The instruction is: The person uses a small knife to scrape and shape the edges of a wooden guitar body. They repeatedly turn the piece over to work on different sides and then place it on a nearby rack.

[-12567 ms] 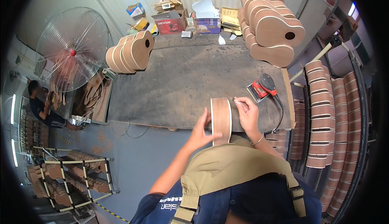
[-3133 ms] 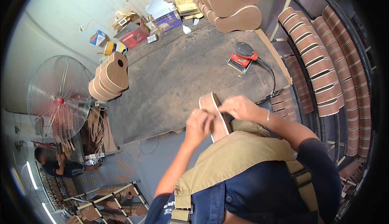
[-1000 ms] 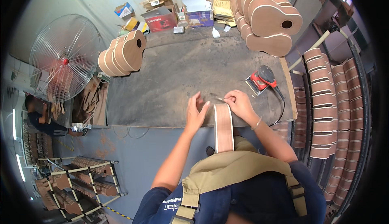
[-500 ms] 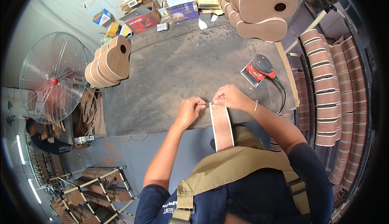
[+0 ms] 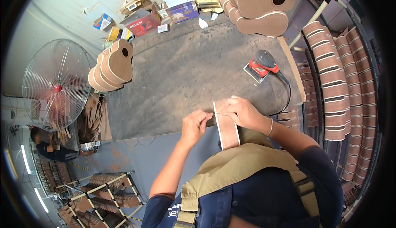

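In front of my apron, a small guitar body stands edge-on, its brown wooden side bordered by two white binding strips. Its far end rests against the workbench edge. My left hand is pinched closed just left of the near white strip, fingertips almost touching it. My right hand lies across the wooden side, its thumb and fingers drawn together toward the same strip. Something thin and dark spans the gap between both sets of fingertips; it is too small to name.
A red and black power sander with a cable sits on the bench's right. Stacked guitar bodies stand at the left and back right. Boxes line the back. A large fan is left; racked bodies are right.
Both hands have moved nearer to me along the guitar body's white strip. My right hand now lies further over the wooden side. The view has shifted slightly.
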Demonstrator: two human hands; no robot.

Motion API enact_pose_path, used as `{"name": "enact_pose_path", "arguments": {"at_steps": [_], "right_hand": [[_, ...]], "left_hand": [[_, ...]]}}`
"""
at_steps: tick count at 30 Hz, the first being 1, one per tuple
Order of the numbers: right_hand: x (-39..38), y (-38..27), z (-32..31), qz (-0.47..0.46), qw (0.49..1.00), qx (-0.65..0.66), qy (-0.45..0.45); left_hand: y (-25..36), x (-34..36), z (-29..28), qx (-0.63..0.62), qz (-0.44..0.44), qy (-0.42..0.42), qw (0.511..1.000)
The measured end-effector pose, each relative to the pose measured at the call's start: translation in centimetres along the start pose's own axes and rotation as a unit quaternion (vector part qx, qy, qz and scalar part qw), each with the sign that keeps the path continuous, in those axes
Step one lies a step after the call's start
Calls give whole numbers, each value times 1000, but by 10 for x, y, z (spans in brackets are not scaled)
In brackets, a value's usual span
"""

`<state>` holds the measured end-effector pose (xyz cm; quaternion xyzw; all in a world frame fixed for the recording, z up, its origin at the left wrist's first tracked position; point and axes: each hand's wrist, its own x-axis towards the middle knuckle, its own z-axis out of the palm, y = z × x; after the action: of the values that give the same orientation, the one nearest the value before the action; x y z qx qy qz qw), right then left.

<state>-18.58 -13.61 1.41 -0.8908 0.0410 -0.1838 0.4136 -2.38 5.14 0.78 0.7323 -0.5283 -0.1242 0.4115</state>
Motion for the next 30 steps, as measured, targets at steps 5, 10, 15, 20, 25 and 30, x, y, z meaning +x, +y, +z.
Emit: {"name": "enact_pose_path", "arguments": {"at_steps": [5,10,15,20,25,30], "right_hand": [[-46,-1,24,-115,992,-55,22],[-68,-8,23,-20,992,39,-122],[-29,-38,-26,70,994,58,-58],[19,21,-16,141,988,9,57],[7,76,1,220,969,109,20],[-13,11,-12,103,993,11,60]], "left_hand": [[13,-42,12,88,81,34,992],[29,-76,5,17,9,-108,994],[52,-20,-22,-11,17,-83,996],[-1,63,16,10,-48,-27,998],[-45,87,51,-86,-171,-156,969],[-8,47,26,16,34,-49,998]]}}
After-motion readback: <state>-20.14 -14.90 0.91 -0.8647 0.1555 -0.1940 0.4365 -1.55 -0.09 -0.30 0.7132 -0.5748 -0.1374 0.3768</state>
